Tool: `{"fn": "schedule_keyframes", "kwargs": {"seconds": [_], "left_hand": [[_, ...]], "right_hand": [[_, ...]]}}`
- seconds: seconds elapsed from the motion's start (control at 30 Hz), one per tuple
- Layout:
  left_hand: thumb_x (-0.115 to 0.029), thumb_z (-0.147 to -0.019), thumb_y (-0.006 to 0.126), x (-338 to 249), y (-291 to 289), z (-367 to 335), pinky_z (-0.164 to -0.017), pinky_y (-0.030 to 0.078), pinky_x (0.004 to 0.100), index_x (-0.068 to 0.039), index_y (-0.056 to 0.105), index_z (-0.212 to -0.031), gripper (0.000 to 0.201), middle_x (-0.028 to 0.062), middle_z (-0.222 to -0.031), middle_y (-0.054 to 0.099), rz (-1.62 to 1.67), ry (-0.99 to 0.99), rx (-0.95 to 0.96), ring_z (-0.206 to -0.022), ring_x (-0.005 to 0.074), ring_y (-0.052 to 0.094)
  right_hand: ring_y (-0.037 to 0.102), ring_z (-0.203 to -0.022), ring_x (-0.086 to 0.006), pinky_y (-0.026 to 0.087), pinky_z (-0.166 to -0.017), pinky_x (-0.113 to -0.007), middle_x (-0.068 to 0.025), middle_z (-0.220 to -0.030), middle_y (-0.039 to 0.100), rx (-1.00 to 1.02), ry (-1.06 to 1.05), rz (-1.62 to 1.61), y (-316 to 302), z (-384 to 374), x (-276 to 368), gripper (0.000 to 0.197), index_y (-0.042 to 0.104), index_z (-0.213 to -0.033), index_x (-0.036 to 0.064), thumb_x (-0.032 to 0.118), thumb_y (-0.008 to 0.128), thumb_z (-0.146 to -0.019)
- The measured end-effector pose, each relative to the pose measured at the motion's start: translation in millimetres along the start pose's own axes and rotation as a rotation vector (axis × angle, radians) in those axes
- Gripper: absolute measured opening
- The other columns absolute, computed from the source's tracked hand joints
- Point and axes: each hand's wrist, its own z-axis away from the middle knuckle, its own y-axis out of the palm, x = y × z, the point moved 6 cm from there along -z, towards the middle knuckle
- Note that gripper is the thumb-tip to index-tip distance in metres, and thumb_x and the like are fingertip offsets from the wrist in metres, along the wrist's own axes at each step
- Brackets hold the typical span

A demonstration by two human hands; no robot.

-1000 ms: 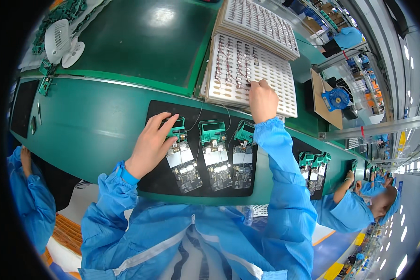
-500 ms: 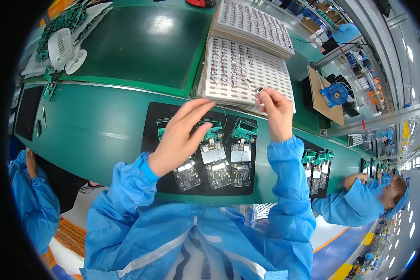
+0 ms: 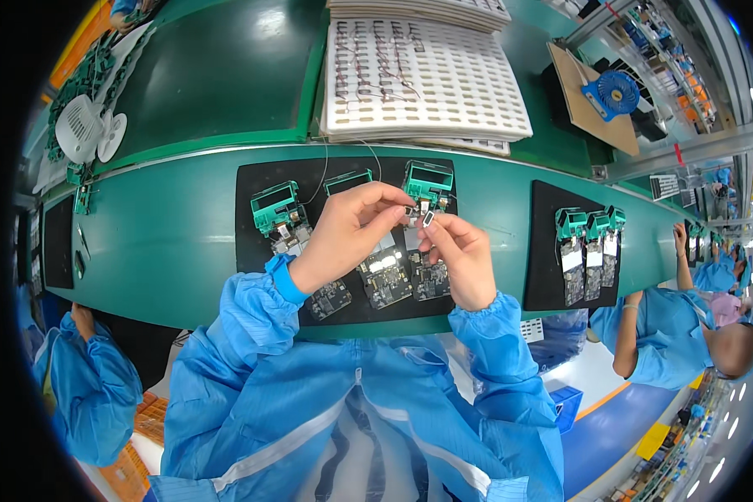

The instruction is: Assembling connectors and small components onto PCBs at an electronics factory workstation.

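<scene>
Between thumb and fingertips my right hand pinches a small rectangular component with a pale rim and dark face. My left hand is closed in a pinch right beside it; whatever its fingertips hold is too small to make out. Both hands hover over a black mat. On the mat lie three circuit boards, the middle one among them, each joined to a green frame such as the left one. My hands partly cover the boards. Thin wires curve up from the mat's far side.
Beyond the mat, a white slotted tray holds rows of small wired parts on its left side. A blue fan stands at the far right. Another black mat with boards lies to the right. People in blue sit on both sides.
My right hand has come back from the tray's edge toward me with the small component. My left hand has closed from spread fingers into a pinch and moved right, next to it.
</scene>
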Motion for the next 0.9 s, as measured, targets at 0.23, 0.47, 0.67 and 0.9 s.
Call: {"fn": "schedule_keyframes", "kwargs": {"seconds": [0.23, 0.47, 0.67, 0.9], "left_hand": [[-0.001, -0.092, 0.065, -0.1, 14.6, -27.7, -0.076, 0.055, 0.0271, 0.001, 0.068, -0.103, 0.012, 0.0068, -0.093, 0.067, -0.304, 0.095, -0.047, -0.084, 0.0139, 0.067], [0.000, -0.084, 0.067, -10.1, 36.6, -46.9, -0.069, 0.051, 0.0382, -0.001, 0.064, -0.095, 0.011, 0.0112, -0.088, 0.059, -0.866, 0.445, -0.131, -0.079, 0.0305, 0.062], [0.001, -0.081, 0.067, -9.7, 44.6, -49.7, -0.073, 0.050, 0.0398, -0.002, 0.062, -0.093, 0.014, 0.0112, -0.090, 0.058, -0.996, 0.480, -0.064, -0.085, 0.0312, 0.059], [0.002, -0.081, 0.067, -9.6, 44.7, -47.4, -0.074, 0.051, 0.0387, -0.001, 0.066, -0.096, 0.015, 0.0107, -0.094, 0.058, -0.988, 0.528, -0.031, -0.085, 0.0296, 0.060]], "right_hand": [[0.064, -0.070, -0.0126, 0.049, -0.057, -0.027, -0.0045, -0.084, 0.068, -0.183, -0.174, 0.184, -16.9, -2.6, -2.4, 0.009, 0.071, -0.097, 0.0005, 0.007, 0.066, -0.094], [0.065, -0.070, -0.0334, 0.051, -0.059, -0.041, -0.0116, -0.088, 0.065, -0.269, -0.554, 0.862, -14.5, -9.1, 28.2, 0.007, 0.070, -0.094, 0.0039, 0.006, 0.067, -0.088], [0.064, -0.074, -0.0353, 0.050, -0.061, -0.045, -0.0111, -0.087, 0.063, -0.272, -0.541, 0.919, -19.2, -13.2, 25.8, 0.006, 0.068, -0.093, 0.0054, 0.008, 0.065, -0.089], [0.065, -0.073, -0.0349, 0.051, -0.062, -0.044, -0.0107, -0.087, 0.064, -0.288, -0.524, 0.902, -26.2, -13.8, 28.3, 0.007, 0.070, -0.093, 0.0061, 0.008, 0.066, -0.087]]}}
